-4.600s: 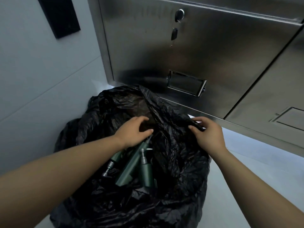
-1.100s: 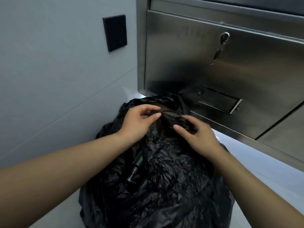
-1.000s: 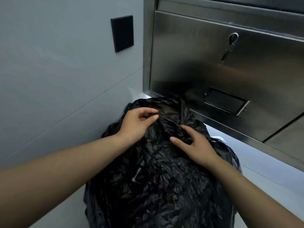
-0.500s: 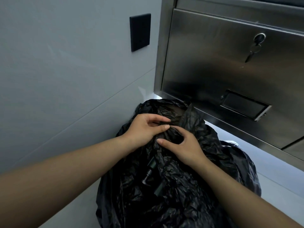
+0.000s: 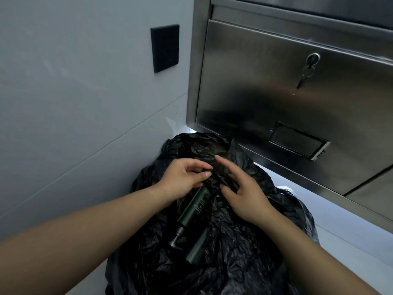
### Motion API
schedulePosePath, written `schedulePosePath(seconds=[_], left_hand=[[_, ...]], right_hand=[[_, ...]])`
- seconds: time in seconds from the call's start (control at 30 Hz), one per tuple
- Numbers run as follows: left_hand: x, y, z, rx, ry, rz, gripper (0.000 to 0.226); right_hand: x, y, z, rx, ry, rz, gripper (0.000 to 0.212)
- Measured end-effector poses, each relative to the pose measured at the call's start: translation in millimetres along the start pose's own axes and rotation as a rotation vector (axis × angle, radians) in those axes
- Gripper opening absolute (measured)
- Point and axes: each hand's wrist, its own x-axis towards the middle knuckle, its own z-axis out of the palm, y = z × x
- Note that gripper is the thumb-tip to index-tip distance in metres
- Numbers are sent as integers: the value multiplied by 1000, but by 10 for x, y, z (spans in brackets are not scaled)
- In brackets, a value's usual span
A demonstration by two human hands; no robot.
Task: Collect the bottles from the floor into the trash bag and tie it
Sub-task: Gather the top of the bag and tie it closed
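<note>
Diagonally, bottle [image 5: 194, 206] lies in trash bag [image 5: 234, 256]; pump [image 5: 175, 242] lower-left.

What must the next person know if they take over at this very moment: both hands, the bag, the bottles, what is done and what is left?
Left hand: pinches a fold of the trash bag near its mouth.
Right hand: lies on the gathered plastic beside it; whether it grips is unclear.
Things: a green pump bottle and a second bottle lie inside the bag, visible through the gap.
Done: no bottle shows on the visible floor.
Left: close the mouth fully and tie the knot.
</note>
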Motion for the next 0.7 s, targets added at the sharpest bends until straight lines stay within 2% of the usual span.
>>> schedulePosePath(seconds=[0.13,0.27,0.3,0.43,0.57,0.7], left_hand=[[10,-62,96,-44,-5,-49,18],[-21,-132,128,-72,17,-82,18],[-30,-145,118,-71,23,-84,18],[-72,-157,33,-117,3,-122,15],[-82,-149,-45,-144,13,-145,16],[-57,-178,-138,-155,65,-170,14]], right_hand=[[-53,20,-20,-56,-2,-13,53],[-88,45,32,-57,-9,99,35],[-96,33,57,-47,8,136,35],[-109,-22,150,-97,82,197,65],[-70,-39,207,-126,97,85,49],[-11,-24,221,-108,86,22,47]])
